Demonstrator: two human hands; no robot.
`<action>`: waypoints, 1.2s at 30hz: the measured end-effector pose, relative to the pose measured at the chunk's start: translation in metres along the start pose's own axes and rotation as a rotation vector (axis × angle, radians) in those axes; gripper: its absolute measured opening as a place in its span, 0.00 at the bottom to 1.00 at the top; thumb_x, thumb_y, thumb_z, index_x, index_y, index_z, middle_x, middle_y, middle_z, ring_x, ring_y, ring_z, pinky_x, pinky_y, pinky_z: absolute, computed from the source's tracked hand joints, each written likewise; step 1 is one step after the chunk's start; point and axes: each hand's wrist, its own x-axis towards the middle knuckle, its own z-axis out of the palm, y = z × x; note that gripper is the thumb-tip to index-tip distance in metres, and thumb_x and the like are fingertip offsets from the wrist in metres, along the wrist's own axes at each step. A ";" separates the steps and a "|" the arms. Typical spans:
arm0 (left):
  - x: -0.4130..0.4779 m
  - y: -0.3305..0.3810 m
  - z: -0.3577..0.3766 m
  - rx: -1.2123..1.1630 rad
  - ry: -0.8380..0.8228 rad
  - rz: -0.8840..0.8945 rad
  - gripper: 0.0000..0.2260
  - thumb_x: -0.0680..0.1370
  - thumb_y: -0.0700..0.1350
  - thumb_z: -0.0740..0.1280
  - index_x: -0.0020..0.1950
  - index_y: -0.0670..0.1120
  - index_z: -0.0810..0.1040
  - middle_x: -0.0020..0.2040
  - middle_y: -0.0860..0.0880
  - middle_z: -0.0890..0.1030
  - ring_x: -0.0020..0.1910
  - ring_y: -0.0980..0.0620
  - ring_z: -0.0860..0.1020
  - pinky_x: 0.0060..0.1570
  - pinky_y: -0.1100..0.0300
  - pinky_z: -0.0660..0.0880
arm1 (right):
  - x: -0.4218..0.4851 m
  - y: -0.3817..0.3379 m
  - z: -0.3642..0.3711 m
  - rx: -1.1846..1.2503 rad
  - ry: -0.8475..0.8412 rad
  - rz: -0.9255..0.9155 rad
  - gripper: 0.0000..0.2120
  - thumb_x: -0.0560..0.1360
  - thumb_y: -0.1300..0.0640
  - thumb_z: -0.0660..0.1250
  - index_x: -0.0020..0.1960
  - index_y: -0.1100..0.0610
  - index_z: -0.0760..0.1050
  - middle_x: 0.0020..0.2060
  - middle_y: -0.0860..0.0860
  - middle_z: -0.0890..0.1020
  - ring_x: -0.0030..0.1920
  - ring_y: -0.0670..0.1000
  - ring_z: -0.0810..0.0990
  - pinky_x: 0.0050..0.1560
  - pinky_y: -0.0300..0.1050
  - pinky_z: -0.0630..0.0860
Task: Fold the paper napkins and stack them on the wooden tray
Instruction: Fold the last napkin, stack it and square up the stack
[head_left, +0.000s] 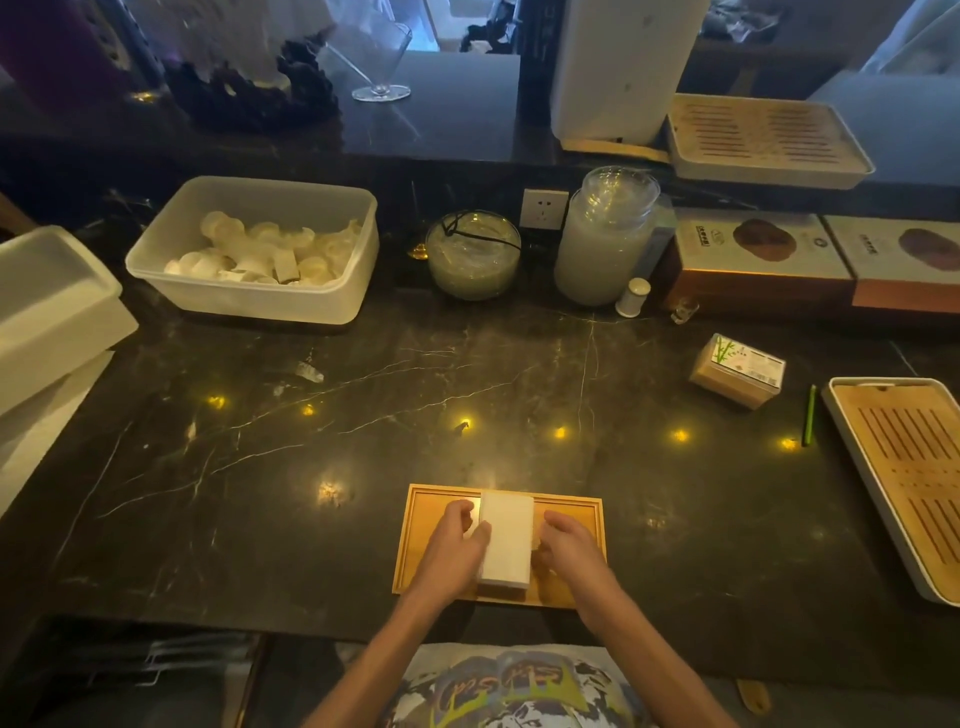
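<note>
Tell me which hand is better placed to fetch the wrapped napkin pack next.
Right. The wrapped napkin pack lies far right on the counter, on the right hand's side. Both hands flank the napkin stack on the wooden tray; the left hand would have to cross over.

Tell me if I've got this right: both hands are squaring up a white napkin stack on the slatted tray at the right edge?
Not quite. The head view shows the left hand and right hand flanking the napkin stack on the small wooden tray directly in front of the person. The slatted tray at the right edge holds no napkins.
</note>
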 end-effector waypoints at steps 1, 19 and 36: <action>-0.002 0.000 0.002 -0.006 -0.020 -0.008 0.20 0.85 0.46 0.59 0.77 0.47 0.61 0.75 0.46 0.68 0.70 0.49 0.70 0.59 0.57 0.73 | -0.002 -0.001 0.000 0.034 -0.015 0.026 0.24 0.84 0.55 0.60 0.78 0.56 0.62 0.74 0.56 0.70 0.72 0.57 0.70 0.70 0.54 0.71; 0.001 0.001 0.019 -0.046 -0.183 -0.031 0.26 0.84 0.44 0.58 0.80 0.50 0.52 0.73 0.47 0.70 0.69 0.47 0.71 0.68 0.50 0.72 | 0.000 -0.011 0.010 0.063 -0.260 0.116 0.20 0.85 0.56 0.57 0.76 0.55 0.64 0.68 0.57 0.76 0.66 0.58 0.76 0.70 0.58 0.72; 0.006 -0.003 0.019 -0.129 -0.171 -0.105 0.22 0.79 0.39 0.60 0.69 0.58 0.64 0.58 0.60 0.76 0.56 0.59 0.76 0.45 0.64 0.74 | 0.004 -0.013 0.014 0.147 -0.268 0.209 0.23 0.80 0.62 0.60 0.75 0.57 0.64 0.66 0.61 0.76 0.66 0.62 0.75 0.69 0.62 0.72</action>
